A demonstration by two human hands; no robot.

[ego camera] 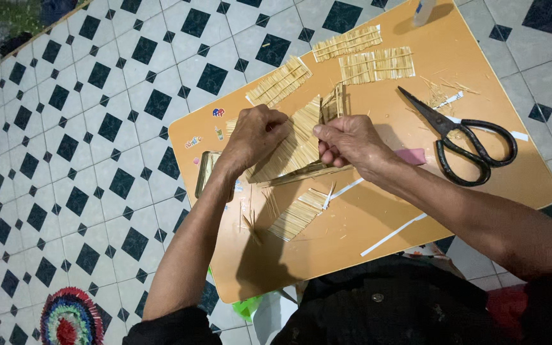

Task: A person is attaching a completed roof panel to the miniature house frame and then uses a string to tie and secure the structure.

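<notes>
Overhead view of a low orange table (480, 191) on a black-and-white tiled floor (65, 160). At the table's centre, both hands grip a small stick-built model (298, 144): the left hand (257, 135) is closed over its left slope, while the right hand (346, 142) pinches its right edge with curled fingers. Flat stick panels (376, 64) lie at the far side, and another panel (294, 220) lies just near of the model. Black scissors (464, 137) rest open to the right, apart from the hands. White paper strips (393, 234) lie near the front edge.
</notes>
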